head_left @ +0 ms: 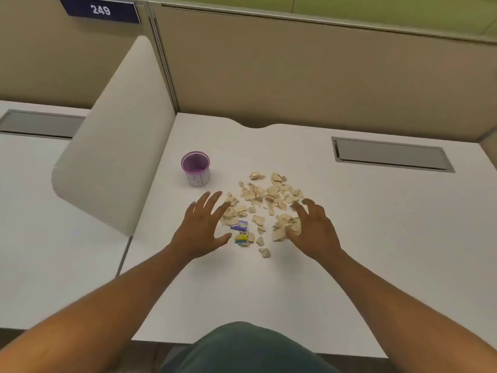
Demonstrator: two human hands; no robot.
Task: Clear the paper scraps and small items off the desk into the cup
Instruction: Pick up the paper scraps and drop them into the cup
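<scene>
A heap of beige paper scraps (265,196) is scattered over the middle of the white desk (269,292). Among its near scraps lie two small items, a purple-and-white box (240,225) and a yellow-and-blue box (241,237). A white cup with a purple rim (196,168) stands upright to the left and behind the heap. My left hand (204,227) is flat and spread at the heap's left edge, holding nothing. My right hand (310,227) curls over the scraps at the heap's right side, thumb and fingers touching them.
A white curved divider (115,146) rises along the desk's left edge, close to the cup. A grey recessed cable hatch (390,154) sits at the back right. Beige partition walls (309,76) close the back. Another desk (40,211) lies to the left.
</scene>
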